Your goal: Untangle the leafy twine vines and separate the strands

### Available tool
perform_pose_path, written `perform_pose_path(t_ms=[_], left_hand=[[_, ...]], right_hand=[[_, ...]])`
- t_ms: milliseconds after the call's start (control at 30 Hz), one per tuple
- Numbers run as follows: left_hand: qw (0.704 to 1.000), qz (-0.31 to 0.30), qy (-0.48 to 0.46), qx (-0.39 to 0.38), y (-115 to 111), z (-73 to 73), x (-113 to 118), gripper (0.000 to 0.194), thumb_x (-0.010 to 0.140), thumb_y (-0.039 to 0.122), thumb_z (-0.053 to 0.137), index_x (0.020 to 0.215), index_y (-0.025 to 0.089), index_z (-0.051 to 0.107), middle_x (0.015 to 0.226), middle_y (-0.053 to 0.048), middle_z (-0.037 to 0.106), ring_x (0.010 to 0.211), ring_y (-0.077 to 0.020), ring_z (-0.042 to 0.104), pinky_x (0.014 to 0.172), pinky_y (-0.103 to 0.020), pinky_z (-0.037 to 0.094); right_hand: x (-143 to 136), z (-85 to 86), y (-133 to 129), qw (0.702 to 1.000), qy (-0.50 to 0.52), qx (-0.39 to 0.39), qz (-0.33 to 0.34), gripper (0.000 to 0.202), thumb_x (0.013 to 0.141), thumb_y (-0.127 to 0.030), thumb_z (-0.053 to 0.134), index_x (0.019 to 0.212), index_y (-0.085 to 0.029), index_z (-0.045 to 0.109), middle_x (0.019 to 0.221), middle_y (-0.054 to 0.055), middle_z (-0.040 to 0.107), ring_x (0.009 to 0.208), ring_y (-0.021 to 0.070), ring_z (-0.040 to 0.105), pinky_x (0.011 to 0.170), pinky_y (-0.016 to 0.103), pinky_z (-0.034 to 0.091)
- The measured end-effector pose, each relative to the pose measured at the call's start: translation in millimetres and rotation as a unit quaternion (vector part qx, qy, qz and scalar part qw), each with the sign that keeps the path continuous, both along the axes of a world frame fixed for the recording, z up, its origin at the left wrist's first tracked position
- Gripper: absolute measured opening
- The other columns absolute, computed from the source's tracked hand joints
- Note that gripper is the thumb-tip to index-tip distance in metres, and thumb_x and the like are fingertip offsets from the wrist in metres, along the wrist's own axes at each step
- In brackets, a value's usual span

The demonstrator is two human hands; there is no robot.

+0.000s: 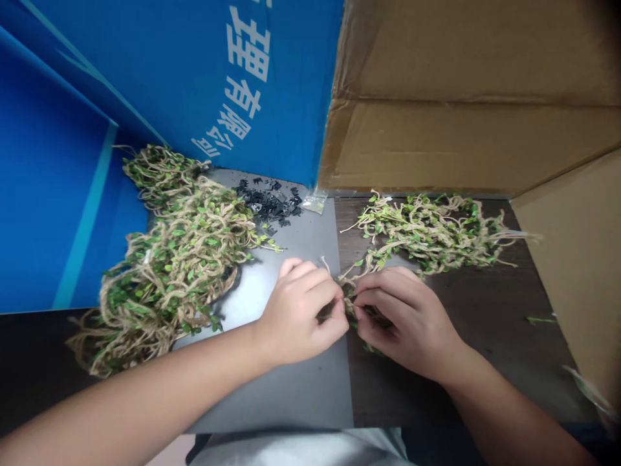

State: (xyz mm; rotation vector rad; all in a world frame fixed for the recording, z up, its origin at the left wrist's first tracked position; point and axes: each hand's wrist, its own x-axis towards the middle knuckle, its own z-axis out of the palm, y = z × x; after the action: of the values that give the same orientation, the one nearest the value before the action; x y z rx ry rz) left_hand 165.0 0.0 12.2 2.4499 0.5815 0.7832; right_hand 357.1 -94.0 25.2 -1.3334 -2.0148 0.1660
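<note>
My left hand (pixel 308 310) and my right hand (pixel 405 317) meet near the middle of the table, both closed in a pinch. Between their fingertips is a leafy twine garland (pixel 347 285), tan cord with small green leaves. Most of the held stretch is hidden behind my fingers. One loose cord end sticks up beside my left hand. Just beyond my right hand lies a bundle of leafy twine (pixel 431 226), and a strand from it runs toward my fingers. A larger heap of the same leafy twine (pixel 194 246) is piled to the left of my left hand.
Small dark flakes (pixel 272 200) are scattered at the back, beside a little clear plastic bag (pixel 314 203). A blue printed panel (pixel 194 77) and a cardboard box (pixel 466 142) wall in the table. A grey sheet (pixel 310 395) covers part of the dark tabletop (pixel 504 317).
</note>
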Motion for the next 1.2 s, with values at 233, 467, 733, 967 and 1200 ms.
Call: perform_pose_path(t_ms=[233, 467, 733, 967, 1200], left_hand=[[1.0, -0.002, -0.017, -0.012, 1.6, -0.6, -0.4, 0.014, 0.091, 0.016, 0.058, 0.078, 0.017, 0.062, 0.074, 0.0, 0.062, 0.075, -0.0146, 0.051, 0.081, -0.036, 0.035], [1.0, -0.002, -0.008, 0.003, 1.8, -2.0, -0.4, 0.015, 0.091, 0.016, 0.057, 0.077, 0.017, 0.062, 0.072, -0.001, 0.062, 0.074, -0.0153, 0.05, 0.08, -0.036, 0.034], [0.999, 0.001, -0.01, -0.033, 2.4, -1.6, -0.1, 0.013, 0.09, 0.015, 0.059, 0.077, 0.017, 0.06, 0.074, 0.001, 0.06, 0.075, -0.0144, 0.05, 0.081, -0.035, 0.034], [0.997, -0.003, -0.025, -0.075, 4.4, -0.6, 0.4, 0.012, 0.088, 0.012, 0.06, 0.077, 0.018, 0.06, 0.075, 0.002, 0.061, 0.077, -0.0137, 0.052, 0.082, -0.035, 0.035], [0.998, -0.007, -0.028, -0.062, 3.9, -1.3, -0.6, 0.013, 0.089, 0.013, 0.058, 0.077, 0.017, 0.061, 0.074, 0.001, 0.06, 0.075, -0.014, 0.052, 0.08, -0.034, 0.036]], right_hand=[[1.7, 0.9, -0.9, 1.0, 0.008, 0.008, -0.024, 0.014, 0.091, -0.006, 0.069, 0.1, -0.017, 0.065, 0.101, 0.009, 0.07, 0.09, 0.0204, 0.065, 0.081, 0.037, 0.049], [5.1, 3.9, -1.5, 0.996, -0.073, 0.05, -0.015, 0.017, 0.093, -0.006, 0.075, 0.105, -0.017, 0.07, 0.107, 0.008, 0.076, 0.097, 0.0227, 0.063, 0.093, 0.042, 0.05], [2.9, 2.5, 0.8, 0.998, -0.05, 0.038, -0.012, 0.017, 0.09, -0.004, 0.071, 0.1, -0.016, 0.065, 0.102, 0.008, 0.074, 0.093, 0.0223, 0.063, 0.088, 0.041, 0.051], [4.4, 3.3, 0.0, 0.999, 0.024, 0.009, -0.03, 0.015, 0.091, -0.005, 0.07, 0.101, -0.016, 0.066, 0.104, 0.01, 0.072, 0.094, 0.0214, 0.064, 0.084, 0.039, 0.051], [6.4, -1.1, -0.2, 1.0, -0.021, 0.016, -0.001, 0.021, 0.097, -0.007, 0.071, 0.114, -0.018, 0.068, 0.117, 0.01, 0.073, 0.103, 0.0222, 0.065, 0.092, 0.041, 0.051]])
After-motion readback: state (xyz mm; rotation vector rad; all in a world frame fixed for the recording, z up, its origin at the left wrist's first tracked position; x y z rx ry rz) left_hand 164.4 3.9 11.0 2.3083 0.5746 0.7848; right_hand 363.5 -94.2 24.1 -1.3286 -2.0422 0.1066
